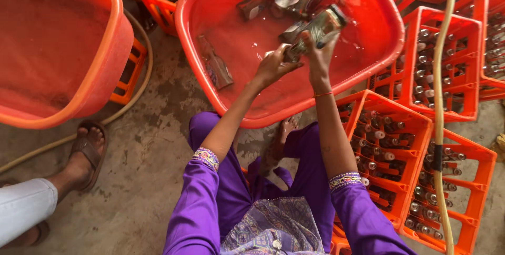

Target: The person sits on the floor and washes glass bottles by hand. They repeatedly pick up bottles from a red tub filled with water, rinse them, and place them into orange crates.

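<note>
Bystander: we see a sandalled foot [87, 152] on the concrete floor [142, 181], far left.
Left tub: orange tub [63, 50], murky water.
Left hand [273, 65]: closed on the bottle's neck end.
Bottle [315, 31]: glass, tilted, held over the red tub [294, 97].
Right hand [318, 55]: gripping the bottle's body from below.
Crates [389, 150]: orange, full of bottles, right; hose [439, 102] across them.
</note>
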